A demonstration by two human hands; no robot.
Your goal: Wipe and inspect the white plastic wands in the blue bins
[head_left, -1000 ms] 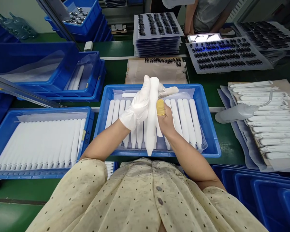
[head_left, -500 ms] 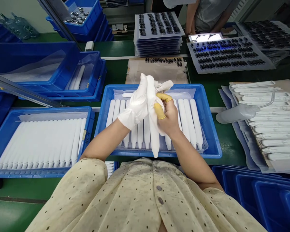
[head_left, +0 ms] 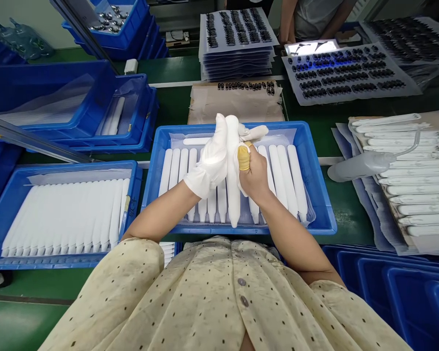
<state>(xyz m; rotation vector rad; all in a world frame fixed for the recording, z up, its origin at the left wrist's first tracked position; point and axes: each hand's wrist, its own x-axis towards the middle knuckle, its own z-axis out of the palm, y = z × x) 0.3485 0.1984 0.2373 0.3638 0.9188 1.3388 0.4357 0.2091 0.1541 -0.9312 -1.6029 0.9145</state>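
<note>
My left hand [head_left: 212,158], in a white glove, grips a long white plastic handle-like part [head_left: 233,187] upright over the blue tray [head_left: 320,207]. Its thumb points away along the part. My right hand [head_left: 255,174], with yellow covers on the thumb and a finger, pinches a white cloth [head_left: 241,181] against the part's right side. Some of the right fingers are hidden behind the cloth and thumb. Beneath both hands, similar white parts [head_left: 297,183] lie in a row on a thin liner in the tray.
At left, another blue tray [head_left: 134,195] holds a tight row of white parts. A squeeze bottle [head_left: 362,165] rests by wrapped white parts [head_left: 420,200] at right. Sheets of small black pieces [head_left: 237,29] are stacked behind. A person [head_left: 310,22] stands across the bench.
The white part and both hands have shifted slightly right in view. My right hand has moved its cloth grip, and its thumb now lies upright along the part's side.
</note>
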